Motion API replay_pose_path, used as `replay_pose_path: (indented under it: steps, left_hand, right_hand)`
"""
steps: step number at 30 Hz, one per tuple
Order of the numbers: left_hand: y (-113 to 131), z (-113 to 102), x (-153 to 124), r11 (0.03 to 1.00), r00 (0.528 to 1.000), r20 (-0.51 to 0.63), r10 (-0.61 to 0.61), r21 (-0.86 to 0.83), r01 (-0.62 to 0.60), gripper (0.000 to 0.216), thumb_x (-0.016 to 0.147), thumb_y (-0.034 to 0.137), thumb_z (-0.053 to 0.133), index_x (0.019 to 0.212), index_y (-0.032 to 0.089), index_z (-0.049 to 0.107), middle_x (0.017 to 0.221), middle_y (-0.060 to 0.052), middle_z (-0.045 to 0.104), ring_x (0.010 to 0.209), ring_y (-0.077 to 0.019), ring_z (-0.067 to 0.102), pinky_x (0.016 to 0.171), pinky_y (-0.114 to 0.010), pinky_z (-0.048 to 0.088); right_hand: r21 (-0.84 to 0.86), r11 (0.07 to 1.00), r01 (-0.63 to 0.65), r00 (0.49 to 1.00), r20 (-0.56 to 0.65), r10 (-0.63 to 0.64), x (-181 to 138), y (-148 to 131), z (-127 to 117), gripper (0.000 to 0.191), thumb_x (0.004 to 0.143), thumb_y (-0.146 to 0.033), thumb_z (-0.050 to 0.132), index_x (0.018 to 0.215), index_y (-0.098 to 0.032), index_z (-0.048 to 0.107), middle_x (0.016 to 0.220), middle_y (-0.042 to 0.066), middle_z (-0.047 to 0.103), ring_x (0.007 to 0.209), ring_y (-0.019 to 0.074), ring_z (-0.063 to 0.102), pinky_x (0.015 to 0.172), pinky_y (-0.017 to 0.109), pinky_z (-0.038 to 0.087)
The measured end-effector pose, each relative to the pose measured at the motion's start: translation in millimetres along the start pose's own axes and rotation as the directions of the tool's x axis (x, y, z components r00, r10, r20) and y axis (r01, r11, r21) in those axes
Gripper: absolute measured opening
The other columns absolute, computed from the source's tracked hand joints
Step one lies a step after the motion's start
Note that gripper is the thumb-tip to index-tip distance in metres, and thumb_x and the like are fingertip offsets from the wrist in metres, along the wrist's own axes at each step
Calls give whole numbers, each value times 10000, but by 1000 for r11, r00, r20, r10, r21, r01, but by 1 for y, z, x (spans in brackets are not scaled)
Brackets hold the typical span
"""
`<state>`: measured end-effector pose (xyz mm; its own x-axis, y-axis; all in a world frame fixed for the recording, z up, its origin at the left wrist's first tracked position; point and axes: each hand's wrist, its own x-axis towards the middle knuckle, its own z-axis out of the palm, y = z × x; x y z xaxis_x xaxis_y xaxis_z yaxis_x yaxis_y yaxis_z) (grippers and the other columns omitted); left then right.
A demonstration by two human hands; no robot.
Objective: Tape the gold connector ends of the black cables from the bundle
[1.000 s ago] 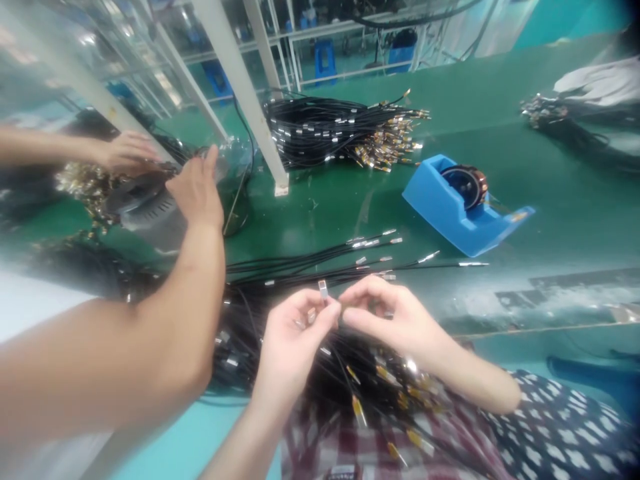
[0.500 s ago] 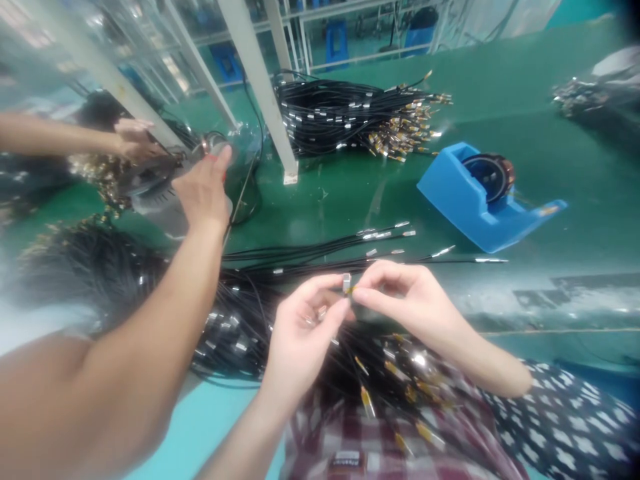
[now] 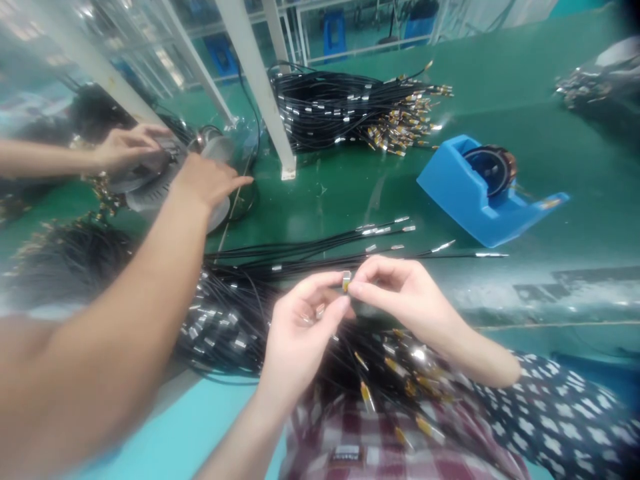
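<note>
My left hand (image 3: pixel 303 333) is closed in a pinch on a small silver cable connector (image 3: pixel 347 275), held up between thumb and forefinger. A bit of amber tape (image 3: pixel 345 287) shows against the connector's lower part. My right hand (image 3: pixel 407 290) meets it from the right, thumb and forefinger pressed together at the tape; its other fingers are curled. Below both hands, a bundle of black cables (image 3: pixel 235 333) spreads over the table edge and lap. Several of its connector ends (image 3: pixel 367 397) carry amber tape.
A blue tape dispenser (image 3: pixel 465 200) with an amber roll stands to the right. More black cables (image 3: pixel 325 110) are heaped behind a white post (image 3: pixel 260 87). Several loose cables (image 3: pixel 320 250) lie ahead of my hands. At left, a co-worker's hands (image 3: pixel 205 180) reach over a grey device (image 3: pixel 150 193).
My hands stay together at the connector, and more amber tape shows against it. The co-worker's nearer hand has lowered, its fingers now pointing right; the farther hand has shifted slightly. The view has tilted slightly.
</note>
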<state>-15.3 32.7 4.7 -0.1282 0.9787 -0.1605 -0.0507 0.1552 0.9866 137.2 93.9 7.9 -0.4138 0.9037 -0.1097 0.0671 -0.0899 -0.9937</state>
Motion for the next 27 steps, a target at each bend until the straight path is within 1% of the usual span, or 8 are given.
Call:
replay_pose_path:
  steps: [7,10,13,16,18,21,24,27]
  left_hand:
    - [-2,1,0,1000,1000,7,23,3,-23,197,857,235,687,1052,206,688,693,2,690,565,-98,548,486,-208,368]
    - [-1,4,1,1000,999,-30,24,-13,-25,134,873,264,672,989,199,687,614,20,643,489,-81,466,452,-207,330]
    - [1,7,2,999,998,-64,7,-37,-9,113,886,285,654,933,190,692,568,27,610,450,-76,407,434,-216,290]
    - [2,6,2,999,999,-53,2,-53,-5,126,897,293,633,945,190,688,581,26,615,460,-83,414,449,-222,295]
    - [3,3,1,999,1000,-23,-12,-53,11,123,868,272,671,968,200,665,621,26,634,509,-92,482,472,-212,319]
    - [3,-1,0,998,998,8,-59,-7,59,120,809,230,737,882,189,651,657,19,663,578,-96,554,494,-192,341]
    - [4,-3,0,996,996,-16,-87,10,87,95,819,222,722,786,172,648,622,16,668,527,-72,508,485,-182,336]
    - [6,-3,0,994,994,-32,-104,-46,103,104,807,212,725,769,164,640,604,14,669,487,-57,454,467,-175,315]
  right_hand:
    - [40,999,14,1000,4,-14,0,4,3,227,775,-355,708,669,-168,633,670,22,638,678,165,571,674,314,461]
    - [97,995,7,999,44,-12,-2,3,4,210,795,-339,688,692,-169,622,660,28,646,689,181,601,693,333,482]
    - [95,995,10,998,57,-15,-3,1,4,214,809,-337,683,688,-173,618,658,29,655,692,183,613,713,340,487]
    - [80,996,25,998,58,-30,-3,-1,3,226,817,-342,677,676,-174,620,646,25,653,691,181,615,715,335,483]
    - [58,998,38,998,46,-41,-3,-1,3,211,810,-328,677,677,-173,625,653,22,649,683,175,604,685,320,470]
    - [-19,997,70,998,3,-70,-3,0,4,173,794,-289,684,670,-177,637,684,13,658,695,166,589,665,303,436]
    - [-45,995,88,996,-5,-88,-3,2,3,161,821,-300,656,716,-181,681,759,18,692,761,173,601,724,310,435]
    - [47,998,37,999,-5,-37,-4,4,1,225,862,-367,600,870,-175,719,834,30,712,769,167,611,736,301,461]
